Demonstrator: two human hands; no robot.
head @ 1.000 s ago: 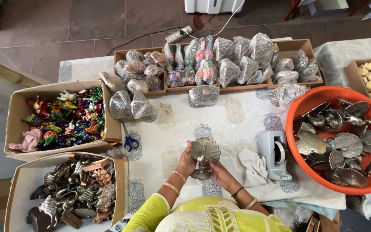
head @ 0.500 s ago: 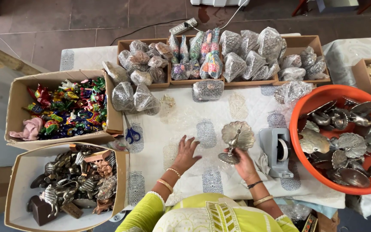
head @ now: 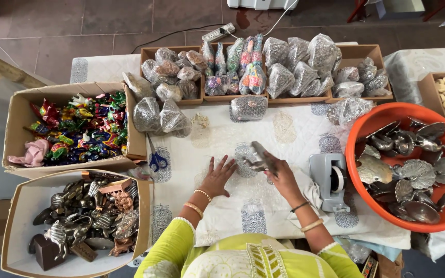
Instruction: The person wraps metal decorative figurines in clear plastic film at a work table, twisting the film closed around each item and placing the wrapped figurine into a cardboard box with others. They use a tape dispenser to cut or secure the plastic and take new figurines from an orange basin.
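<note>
White patterned tablecloth (head: pixel 294 136) covers your work surface. At your right, an orange tub (head: pixel 359 135) holds metal shell-shaped dishes; at your left, cardboard boxes hold colourful figurines and dark metal pieces. Contents of the wrapped bundles are unclear. Your right hand (head: pixel 283 177) pinches a metal dish (head: pixel 260 159); your left hand (head: pixel 217 176) lies spread flat just beside it.
</note>
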